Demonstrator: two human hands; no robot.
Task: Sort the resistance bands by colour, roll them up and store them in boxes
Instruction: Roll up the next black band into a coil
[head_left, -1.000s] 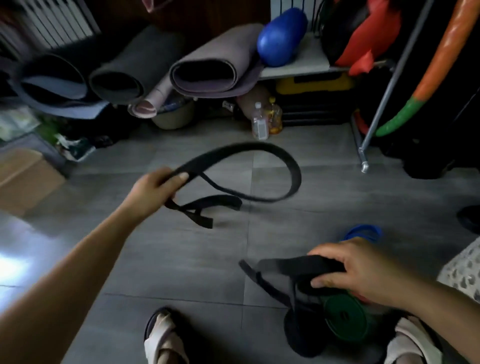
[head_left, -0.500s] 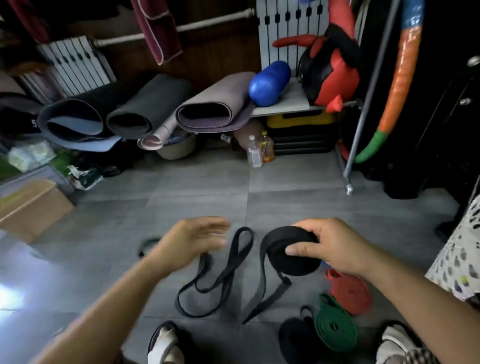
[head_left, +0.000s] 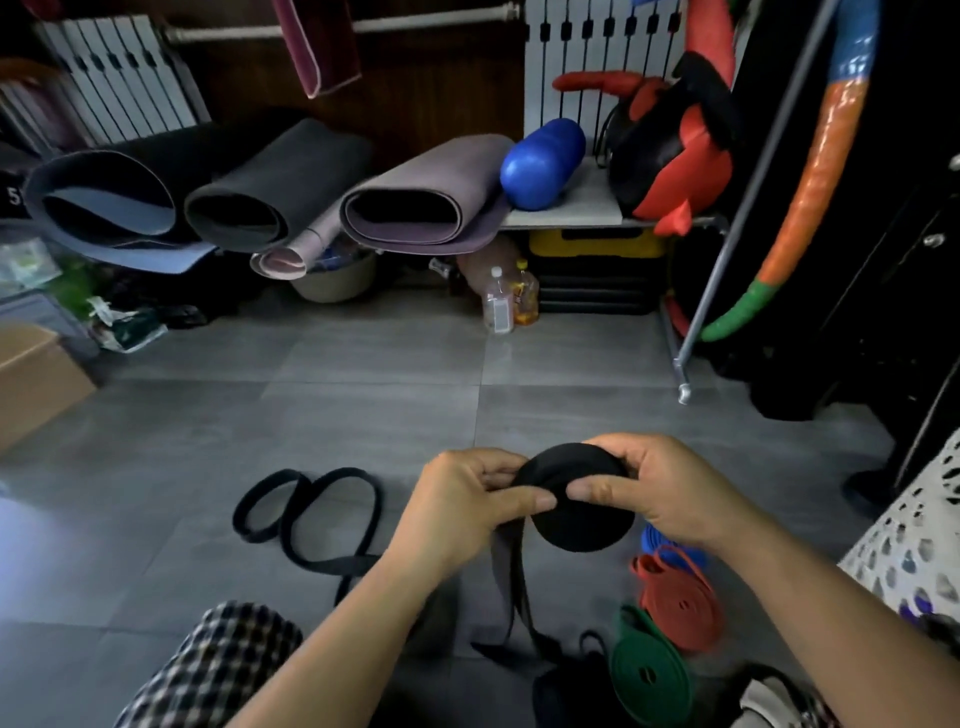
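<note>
- The right hand (head_left: 670, 499) grip curls round the rolled black fabric resistance band (head_left: 582, 525), thumb on its face.
- The left hand (head_left: 467, 506) grip pinches the roll's left edge; the loose tail (head_left: 511, 587) hangs below.

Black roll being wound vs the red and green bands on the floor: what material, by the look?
Black roll: matte, no glare, and its flat tail hangs limp. It could be rubber or woven elastic; I cannot tell which.
Red band: smooth with a faint sheen, and its flat loops hold springy curves. Probably latex rubber.
Green band: same look, likely the same rubber.
</note>
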